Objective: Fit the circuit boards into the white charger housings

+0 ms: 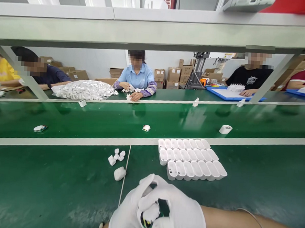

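Both my hands wear white gloves and meet at the bottom centre. My left hand [125, 214] and my right hand [181, 213] are closed together around a small white part with a green circuit board [148, 218] between the fingers. Just beyond them lies a white charger shell [119, 173] and a cluster of small white caps [117, 156]. To the right, several white shells stand packed in rows [191, 159] on the green table.
A green conveyor belt [90, 118] carries a small board with a white part [146, 128], another [40, 128] and a white shell [225, 129]. Across it several seated people work; a heap of white cables [84, 89] and a blue tray [231, 94] lie there.
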Tool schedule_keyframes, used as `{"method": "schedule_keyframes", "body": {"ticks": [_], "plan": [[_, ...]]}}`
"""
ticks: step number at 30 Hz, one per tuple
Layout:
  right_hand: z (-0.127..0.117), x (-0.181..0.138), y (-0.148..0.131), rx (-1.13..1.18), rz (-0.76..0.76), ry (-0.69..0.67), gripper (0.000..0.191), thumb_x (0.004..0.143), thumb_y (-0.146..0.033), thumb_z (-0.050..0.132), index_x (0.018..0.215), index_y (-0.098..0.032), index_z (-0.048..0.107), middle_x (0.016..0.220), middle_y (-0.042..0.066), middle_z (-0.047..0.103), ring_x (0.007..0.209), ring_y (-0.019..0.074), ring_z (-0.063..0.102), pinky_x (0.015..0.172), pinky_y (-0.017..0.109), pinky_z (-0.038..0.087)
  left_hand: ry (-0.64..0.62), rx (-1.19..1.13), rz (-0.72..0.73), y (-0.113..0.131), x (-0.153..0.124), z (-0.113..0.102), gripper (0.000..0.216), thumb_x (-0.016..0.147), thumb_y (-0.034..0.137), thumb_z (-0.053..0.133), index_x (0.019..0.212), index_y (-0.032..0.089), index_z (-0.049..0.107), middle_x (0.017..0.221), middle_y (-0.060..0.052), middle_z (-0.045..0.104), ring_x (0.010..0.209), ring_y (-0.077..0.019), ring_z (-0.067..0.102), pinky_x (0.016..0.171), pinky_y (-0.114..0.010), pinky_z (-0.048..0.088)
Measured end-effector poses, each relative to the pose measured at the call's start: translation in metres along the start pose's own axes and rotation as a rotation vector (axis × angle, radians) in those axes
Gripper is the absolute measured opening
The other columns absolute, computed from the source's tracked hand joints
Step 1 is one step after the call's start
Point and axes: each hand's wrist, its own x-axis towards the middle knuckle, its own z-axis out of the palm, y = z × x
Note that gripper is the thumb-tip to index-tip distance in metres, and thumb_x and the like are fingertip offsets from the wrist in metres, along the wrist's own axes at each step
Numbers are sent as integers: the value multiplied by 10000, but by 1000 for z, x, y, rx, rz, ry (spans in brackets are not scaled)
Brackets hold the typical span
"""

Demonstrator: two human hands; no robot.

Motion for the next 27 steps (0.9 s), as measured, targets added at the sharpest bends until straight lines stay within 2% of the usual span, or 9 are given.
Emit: {"method": "schedule_keyframes", "body": {"ticks": [6,9,12,14,17,20,23,25,27], "plan": [[1,-2,1,6,23,30,248,662,-176,791,898,-173,716,1078,42,518,786,97,567,758,270,525,-1,74,4,-13,10,-10,543,858,675,427,576,253,236,465,93,228,410,-66,233,413,-226,352],[-1,-3,5,42,38,18,291,640,-127,792,917,-191,732,1196,54,491,804,103,574,751,279,518,-10,153,14,-11,12,-14,529,854,696,400,581,249,328,438,97,241,394,-72,254,413,-238,374],[-1,-5,18,76,-38,67,304,635,-128,793,919,-214,728,1359,56,393,892,142,589,831,340,505,-46,261,81,-4,10,-19,429,832,603,514,600,247,451,447,79,310,412,-93,354,462,-263,451],[-1,-5,29,94,-112,126,533,596,-113,813,1086,-266,669,1425,56,337,1011,185,570,939,398,454,-71,357,160,-3,8,-22,351,839,535,522,625,257,512,455,69,322,416,-114,405,472,-289,482],[-2,-2,46,196,-116,99,1097,479,-51,870,1415,-328,369,1357,80,434,1131,215,514,1011,423,390,-95,475,254,-8,4,-26,423,909,508,362,612,259,533,432,66,263,353,-124,384,408,-320,467],[-3,1,57,403,14,-31,1340,414,-57,912,1504,-286,166,1002,34,615,873,170,596,818,359,501,-95,559,318,-20,-1,-33,494,944,526,304,645,232,566,422,56,289,327,-119,379,373,-309,448],[-4,0,60,498,149,-86,1282,435,-106,922,1497,-224,215,840,-4,633,754,140,601,706,289,514,-89,663,388,-30,-3,-43,521,964,567,295,758,203,607,444,54,390,347,-102,401,381,-267,444],[-5,0,60,480,191,-65,1118,524,-176,903,1468,-196,303,852,3,641,765,137,612,757,306,513,-88,746,433,-34,-3,-49,501,962,583,328,865,188,621,513,47,491,392,-85,440,414,-240,461],[-6,0,61,408,209,-56,1075,532,-224,901,1451,-190,343,837,-6,638,762,144,618,807,342,509,-84,839,479,-35,-2,-52,452,954,569,390,941,183,625,613,25,573,449,-77,485,450,-226,480]]}}
